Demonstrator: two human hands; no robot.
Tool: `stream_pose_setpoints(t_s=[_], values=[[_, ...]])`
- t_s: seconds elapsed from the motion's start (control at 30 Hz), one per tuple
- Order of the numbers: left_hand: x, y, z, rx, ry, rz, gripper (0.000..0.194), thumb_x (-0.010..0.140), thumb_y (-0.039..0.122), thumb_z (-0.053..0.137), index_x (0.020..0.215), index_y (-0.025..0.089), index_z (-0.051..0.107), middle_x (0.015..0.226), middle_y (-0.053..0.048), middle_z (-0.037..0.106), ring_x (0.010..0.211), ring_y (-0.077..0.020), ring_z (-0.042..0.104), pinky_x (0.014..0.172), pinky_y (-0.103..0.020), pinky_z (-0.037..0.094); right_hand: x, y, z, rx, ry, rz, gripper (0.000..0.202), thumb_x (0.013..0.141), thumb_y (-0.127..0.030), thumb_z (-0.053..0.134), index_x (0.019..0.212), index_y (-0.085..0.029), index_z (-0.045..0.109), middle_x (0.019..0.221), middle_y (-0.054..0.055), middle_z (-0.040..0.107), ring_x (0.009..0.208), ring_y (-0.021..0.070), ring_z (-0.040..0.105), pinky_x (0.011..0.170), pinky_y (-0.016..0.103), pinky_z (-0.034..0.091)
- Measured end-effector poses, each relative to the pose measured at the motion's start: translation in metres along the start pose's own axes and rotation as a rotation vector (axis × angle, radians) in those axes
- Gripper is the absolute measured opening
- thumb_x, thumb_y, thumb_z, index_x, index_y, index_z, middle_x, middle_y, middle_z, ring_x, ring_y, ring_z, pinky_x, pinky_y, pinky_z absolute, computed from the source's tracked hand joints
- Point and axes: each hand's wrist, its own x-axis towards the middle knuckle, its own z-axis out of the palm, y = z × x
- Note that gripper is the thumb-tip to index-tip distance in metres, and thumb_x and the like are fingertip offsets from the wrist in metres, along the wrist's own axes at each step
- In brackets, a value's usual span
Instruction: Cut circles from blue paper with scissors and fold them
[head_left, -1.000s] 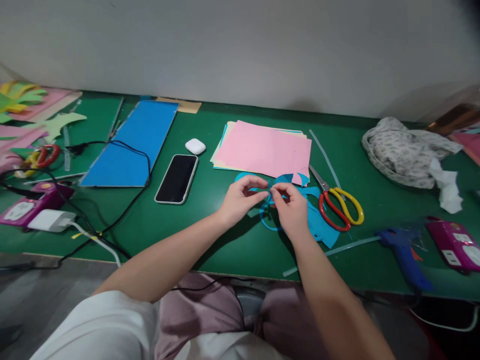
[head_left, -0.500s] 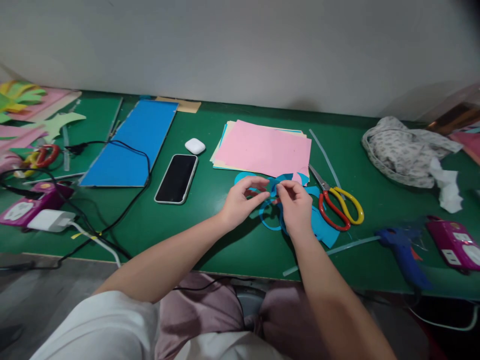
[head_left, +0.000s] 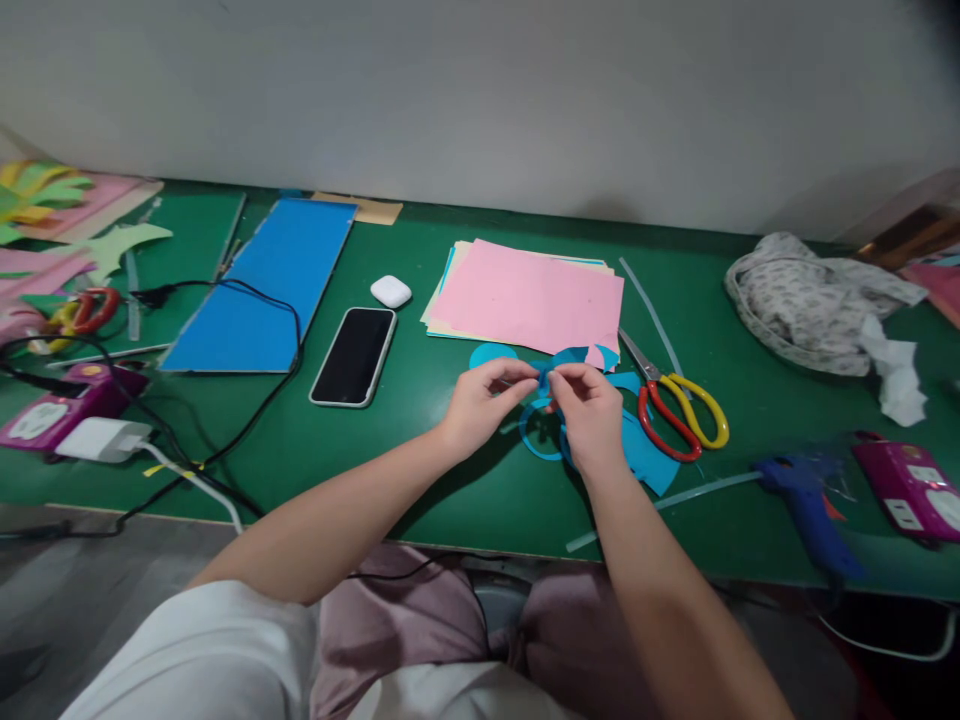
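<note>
Between my two hands is a small blue paper piece (head_left: pixel 544 376). My left hand (head_left: pixel 491 398) pinches its left side with thumb and fingertips. My right hand (head_left: pixel 590 408) grips the other side, thumb against bent fingers. Just beneath them lie blue paper cut-outs: a ring (head_left: pixel 537 440) on the green table, a rounded piece (head_left: pixel 493 355) behind my left fingers, and a larger scrap (head_left: pixel 651 462) right of my right hand. The fingers partly cover the held piece, so its exact shape is hidden.
Red-and-yellow scissors (head_left: pixel 679 415) lie to the right, near a blue glue gun (head_left: pixel 810 510) with a clear stick. Behind is a paper stack (head_left: pixel 529 295). A phone (head_left: pixel 354 357), white case (head_left: pixel 391 292), blue board (head_left: pixel 262 290) and cables are left; a patterned cloth (head_left: pixel 795 305) is far right.
My left fingertips have closed in on the blue piece and now meet it beside my right fingers. My right hand has barely moved.
</note>
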Motion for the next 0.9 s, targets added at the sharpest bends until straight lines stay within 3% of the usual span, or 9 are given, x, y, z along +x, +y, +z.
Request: stream_pose_setpoints(t_s=[0.37, 0.6, 0.77, 0.9], values=[[0.0005, -0.0043, 0.0001, -0.04, -0.044, -0.032, 0.027, 0.074, 0.034, 0.071, 0.093, 0.015, 0.068, 0.09, -0.007, 0.072, 0.082, -0.0146, 0.066, 0.07, -0.025, 0.052, 0.0014, -0.0002, 0.0012, 0.04, -0.039, 0.032, 0.012, 0.071, -0.032, 0.069, 0.073, -0.02, 0.065, 0.063, -0.004, 0.061, 0.049, 0.0088, 0.051, 0.044, 0.022, 0.046], [0.0016, -0.0024, 0.0002, 0.002, -0.046, -0.026, 0.026, 0.072, 0.031, 0.073, 0.092, 0.015, 0.069, 0.087, -0.006, 0.072, 0.08, -0.0146, 0.066, 0.066, -0.023, 0.052, -0.0014, 0.0003, -0.0006, -0.188, -0.033, -0.081, 0.013, 0.076, -0.033, 0.065, 0.076, -0.02, 0.065, 0.073, 0.0, 0.066, 0.065, 0.0142, 0.059, 0.055, 0.027, 0.05], [0.0012, -0.0026, -0.0012, 0.015, -0.03, 0.0, 0.027, 0.072, 0.032, 0.072, 0.095, 0.017, 0.072, 0.091, -0.006, 0.073, 0.083, -0.0154, 0.066, 0.069, -0.025, 0.053, -0.0025, -0.001, -0.0002, -0.225, -0.044, -0.111, 0.011, 0.078, -0.032, 0.063, 0.077, -0.02, 0.064, 0.074, 0.0, 0.067, 0.067, 0.0153, 0.062, 0.057, 0.028, 0.051], [0.0016, -0.0002, -0.002, 0.015, 0.014, -0.003, 0.021, 0.077, 0.032, 0.067, 0.09, 0.018, 0.074, 0.085, -0.004, 0.074, 0.074, -0.0131, 0.066, 0.065, -0.024, 0.054, -0.0032, -0.002, 0.0002, -0.221, -0.043, -0.118, 0.01, 0.079, -0.03, 0.063, 0.077, -0.02, 0.064, 0.074, 0.0, 0.067, 0.068, 0.0154, 0.062, 0.057, 0.027, 0.051]])
